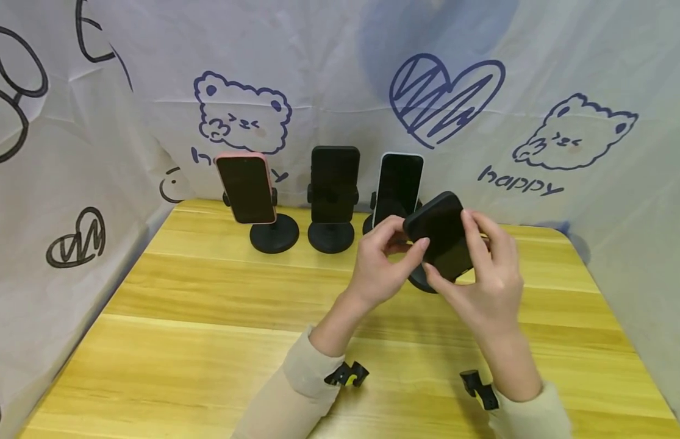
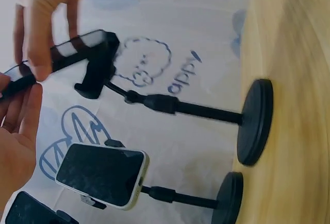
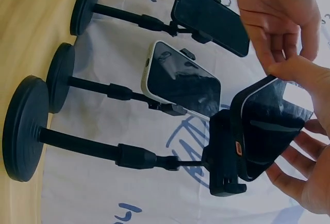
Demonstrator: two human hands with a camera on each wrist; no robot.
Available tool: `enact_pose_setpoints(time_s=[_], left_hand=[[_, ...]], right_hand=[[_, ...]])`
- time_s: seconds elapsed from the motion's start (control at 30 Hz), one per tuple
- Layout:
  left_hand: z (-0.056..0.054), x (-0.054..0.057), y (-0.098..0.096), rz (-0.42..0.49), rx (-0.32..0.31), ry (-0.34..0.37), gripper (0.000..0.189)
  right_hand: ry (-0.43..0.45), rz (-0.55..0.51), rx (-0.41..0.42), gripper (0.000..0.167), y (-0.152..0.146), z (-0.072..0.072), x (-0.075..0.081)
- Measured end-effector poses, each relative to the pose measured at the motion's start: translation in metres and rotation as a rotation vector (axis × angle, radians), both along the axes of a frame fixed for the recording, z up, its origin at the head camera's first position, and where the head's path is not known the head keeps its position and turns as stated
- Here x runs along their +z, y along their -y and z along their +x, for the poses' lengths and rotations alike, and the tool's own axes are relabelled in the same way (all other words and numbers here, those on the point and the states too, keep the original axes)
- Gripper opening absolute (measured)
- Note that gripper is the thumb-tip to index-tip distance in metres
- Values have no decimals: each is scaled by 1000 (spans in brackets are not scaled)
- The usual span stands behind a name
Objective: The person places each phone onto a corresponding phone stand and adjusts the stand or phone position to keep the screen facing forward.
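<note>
A black smartphone [image 1: 441,238] leans at a slant between both hands. My left hand [image 1: 379,263] pinches its left edge, thumb at the front and fingers partly hidden behind. With thumb and fingers spread across it, my right hand [image 1: 492,277] holds the opposite edge. The phone's lower end meets the black clamp [image 3: 223,154] of a desk stand in the right wrist view. That stand's round base [image 2: 256,122] rests on the table, its thin stem rising to the clamp. In the head view the hands and phone hide most of this stand.
To the left, three more phones stand upright in similar holders: a pink-edged one [image 1: 247,189], a black one [image 1: 334,185] and a white-edged one [image 1: 399,186], the last close beside my left hand. Behind them hangs a drawn-on white cloth [image 1: 340,73]. Below is a wooden table [image 1: 208,341].
</note>
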State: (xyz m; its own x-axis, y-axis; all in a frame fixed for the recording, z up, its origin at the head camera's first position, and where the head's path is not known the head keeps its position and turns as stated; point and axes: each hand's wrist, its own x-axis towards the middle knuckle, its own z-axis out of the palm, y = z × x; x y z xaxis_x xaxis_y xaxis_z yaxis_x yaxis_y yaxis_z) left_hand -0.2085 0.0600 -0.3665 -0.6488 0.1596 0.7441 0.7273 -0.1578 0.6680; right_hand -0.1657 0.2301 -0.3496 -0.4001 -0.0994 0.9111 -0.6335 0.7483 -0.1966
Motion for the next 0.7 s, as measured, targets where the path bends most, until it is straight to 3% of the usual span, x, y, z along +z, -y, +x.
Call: enact_pose_setpoints(time_s=[0.23,0.43,0.7], left_hand=[[4,5,1,17,23,-8,13],[4,11,9,6,78,-55,14],[-1,16,31,-112,112,-165,18]], right_hand=[[26,7,-21,76,2,0,-4],[22,1,41,78,6,3,0],[77,-20,128,67,8,8,6]])
